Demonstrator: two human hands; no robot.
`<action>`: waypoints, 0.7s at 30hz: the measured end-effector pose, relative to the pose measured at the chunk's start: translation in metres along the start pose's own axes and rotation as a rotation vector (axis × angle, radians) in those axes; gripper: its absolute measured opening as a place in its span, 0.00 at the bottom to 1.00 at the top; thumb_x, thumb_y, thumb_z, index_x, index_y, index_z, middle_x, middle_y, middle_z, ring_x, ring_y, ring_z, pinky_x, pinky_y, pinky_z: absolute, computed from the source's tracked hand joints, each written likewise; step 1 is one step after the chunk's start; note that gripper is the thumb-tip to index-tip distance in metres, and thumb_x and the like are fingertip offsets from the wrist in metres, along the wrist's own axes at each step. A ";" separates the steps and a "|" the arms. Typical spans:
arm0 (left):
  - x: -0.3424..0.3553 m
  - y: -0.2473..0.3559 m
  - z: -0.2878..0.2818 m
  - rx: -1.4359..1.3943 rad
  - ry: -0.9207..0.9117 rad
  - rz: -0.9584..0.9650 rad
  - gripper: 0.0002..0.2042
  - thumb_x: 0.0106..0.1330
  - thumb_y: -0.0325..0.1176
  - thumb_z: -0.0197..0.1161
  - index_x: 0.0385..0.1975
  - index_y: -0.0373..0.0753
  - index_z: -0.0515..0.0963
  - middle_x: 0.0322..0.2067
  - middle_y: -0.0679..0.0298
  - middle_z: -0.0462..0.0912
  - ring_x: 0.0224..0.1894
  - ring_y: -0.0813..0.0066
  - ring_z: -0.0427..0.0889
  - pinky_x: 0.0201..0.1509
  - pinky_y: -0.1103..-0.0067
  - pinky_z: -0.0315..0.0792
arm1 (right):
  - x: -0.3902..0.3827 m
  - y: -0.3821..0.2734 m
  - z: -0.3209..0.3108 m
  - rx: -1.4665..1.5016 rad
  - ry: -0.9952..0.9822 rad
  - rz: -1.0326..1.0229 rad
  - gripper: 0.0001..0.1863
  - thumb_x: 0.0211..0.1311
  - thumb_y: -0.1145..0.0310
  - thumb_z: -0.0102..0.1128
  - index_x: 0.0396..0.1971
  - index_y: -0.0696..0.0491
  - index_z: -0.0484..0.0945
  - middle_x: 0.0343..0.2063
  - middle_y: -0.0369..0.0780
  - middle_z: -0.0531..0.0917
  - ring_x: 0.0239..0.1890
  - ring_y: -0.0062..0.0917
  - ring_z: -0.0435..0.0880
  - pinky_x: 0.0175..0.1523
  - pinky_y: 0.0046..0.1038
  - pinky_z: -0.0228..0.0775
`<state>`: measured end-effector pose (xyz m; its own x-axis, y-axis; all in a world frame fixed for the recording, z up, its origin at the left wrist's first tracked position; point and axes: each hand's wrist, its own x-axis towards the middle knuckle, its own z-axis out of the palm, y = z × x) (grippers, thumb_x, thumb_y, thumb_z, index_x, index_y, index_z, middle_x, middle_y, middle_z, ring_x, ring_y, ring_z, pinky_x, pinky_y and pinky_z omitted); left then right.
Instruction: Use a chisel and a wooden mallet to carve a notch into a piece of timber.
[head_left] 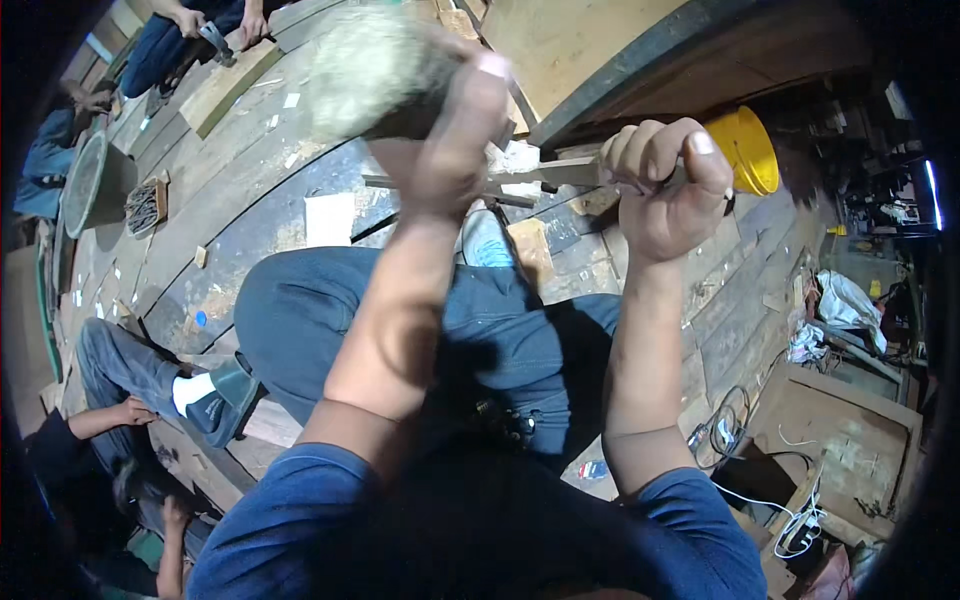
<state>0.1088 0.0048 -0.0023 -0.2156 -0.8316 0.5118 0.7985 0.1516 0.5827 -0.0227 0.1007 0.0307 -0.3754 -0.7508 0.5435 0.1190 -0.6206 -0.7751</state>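
My left hand (pixel 460 145) is raised ahead of me, smeared by motion, with its thumb up. It appears closed on a pale, rough, rounded lump (pixel 365 75), whose kind the blur hides. To the right, my right hand (pixel 670 185) makes a fist around one end of a flat, narrow strip like a blade (pixel 572 173). That strip points left toward some thin crossed pieces (pixel 512 190) low between my hands. Beyond my right fist stands a yellow bucket (pixel 752 152).
At upper left another person holds a hammer (pixel 215 42) near a wooden plank (pixel 228 90). A grey basin (pixel 88 185) and a small box of nails (pixel 147 205) stand on the plank floor. Cables (pixel 800 525) lie at lower right; another person sits at lower left.
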 end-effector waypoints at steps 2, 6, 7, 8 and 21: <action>-0.006 -0.035 0.007 0.375 0.097 0.098 0.14 0.50 0.31 0.70 0.35 0.35 0.76 0.25 0.67 0.77 0.26 0.81 0.75 0.32 0.81 0.72 | 0.000 0.000 0.005 -0.068 -0.012 0.011 0.20 0.63 0.61 0.40 0.14 0.57 0.63 0.10 0.40 0.66 0.14 0.22 0.61 0.22 0.25 0.55; -0.004 -0.022 0.010 0.171 0.211 -0.161 0.11 0.50 0.29 0.70 0.29 0.36 0.75 0.23 0.68 0.77 0.23 0.83 0.74 0.27 0.86 0.69 | 0.002 -0.001 0.002 -0.227 0.004 0.032 0.20 0.65 0.59 0.36 0.15 0.52 0.60 0.09 0.37 0.61 0.14 0.23 0.58 0.23 0.29 0.56; 0.001 -0.029 -0.012 0.145 0.089 0.129 0.07 0.54 0.27 0.67 0.29 0.37 0.74 0.21 0.69 0.75 0.20 0.85 0.72 0.22 0.87 0.66 | 0.004 -0.001 0.004 -0.169 -0.021 0.043 0.19 0.65 0.59 0.36 0.15 0.52 0.60 0.10 0.37 0.61 0.14 0.23 0.57 0.23 0.29 0.56; 0.009 0.001 0.003 -0.140 0.142 -0.041 0.05 0.56 0.27 0.64 0.28 0.37 0.74 0.20 0.70 0.74 0.19 0.84 0.71 0.20 0.85 0.65 | 0.001 -0.003 -0.001 -0.129 -0.030 0.064 0.19 0.65 0.59 0.36 0.15 0.52 0.60 0.10 0.37 0.62 0.14 0.24 0.57 0.23 0.28 0.55; -0.002 -0.013 0.000 0.222 0.042 0.189 0.09 0.54 0.26 0.66 0.33 0.35 0.76 0.22 0.68 0.75 0.25 0.79 0.76 0.30 0.82 0.71 | 0.003 0.002 0.018 -0.187 -0.017 0.037 0.20 0.62 0.60 0.40 0.13 0.56 0.63 0.11 0.40 0.66 0.15 0.23 0.62 0.23 0.24 0.56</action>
<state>0.0988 0.0047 -0.0105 -0.0477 -0.7981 0.6006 0.6789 0.4151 0.6056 -0.0073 0.0933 0.0369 -0.3586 -0.7771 0.5172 -0.0407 -0.5405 -0.8404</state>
